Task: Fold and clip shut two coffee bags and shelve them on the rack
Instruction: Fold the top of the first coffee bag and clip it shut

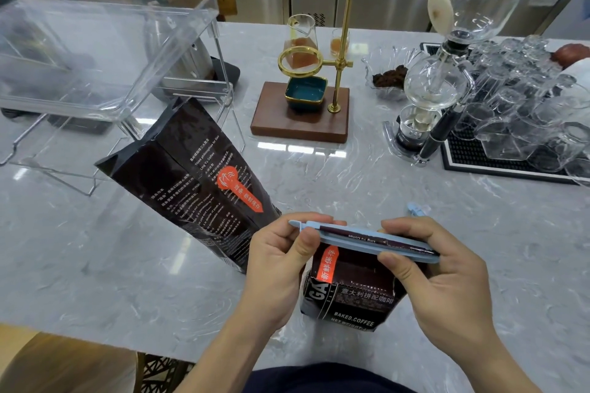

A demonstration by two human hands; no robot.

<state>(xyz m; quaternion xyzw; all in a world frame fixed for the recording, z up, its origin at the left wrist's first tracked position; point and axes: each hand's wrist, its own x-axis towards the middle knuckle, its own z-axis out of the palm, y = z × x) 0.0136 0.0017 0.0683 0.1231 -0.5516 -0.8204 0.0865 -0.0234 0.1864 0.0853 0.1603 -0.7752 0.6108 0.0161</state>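
A black coffee bag (354, 297) with white lettering stands at the near edge of the marble counter. A long light-blue clip (357, 241) lies across its folded top. My left hand (277, 265) pinches the clip's left end and my right hand (440, 277) presses its right end. A second, taller black coffee bag (191, 182) stands unclipped to the left, leaning back. Another blue clip (415, 210) peeks out on the counter behind my right hand. The clear acrylic rack (105, 51) stands at the back left.
A brass pour-over stand (303, 105) on a wooden base sits mid-counter. A glass siphon brewer (431, 89), a dish of coffee grounds (388, 76) and several upturned glasses on a black mat (517, 124) fill the right side.
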